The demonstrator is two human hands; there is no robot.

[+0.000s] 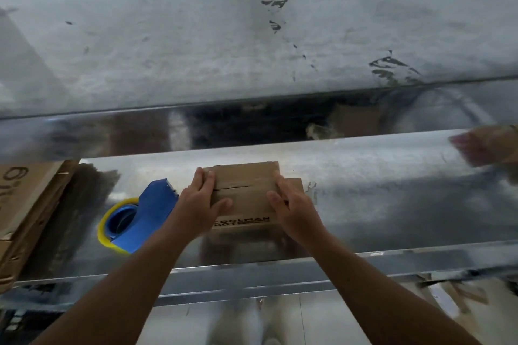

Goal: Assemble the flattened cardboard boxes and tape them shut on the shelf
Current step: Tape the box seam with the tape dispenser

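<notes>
Flattened stock: a stack of flattened cardboard boxes (25, 204) is lying well to the left of the box, waiting its turn.
Tape dispenser: the blue tape dispenser (143, 216), loaded with a yellowish roll, is resting just left of the box, beside the left wrist.
Left hand: the left hand (197, 202) is spreading flat over the box's left edge, fingers straight and thumb reaching across the top.
Box: the small cardboard box (246, 190) is sitting on the metal shelf (392, 204) with its top flaps folded in, the seam between them not yet taped.
Right hand: the right hand (294, 210) is pressing flat on the box's right edge, where a side flap is jutting out slightly.
Far right: a blurred piece of cardboard (487, 143) is showing well to the right of the box, too smeared to identify.
Step in hand: the person appears to be closing the flaps ahead of taping.
Doing it well: likely by squaring the flaps edge to edge, tucking in the right flap, and holding the seam down with one hand while the other is fetching the dispenser.
</notes>
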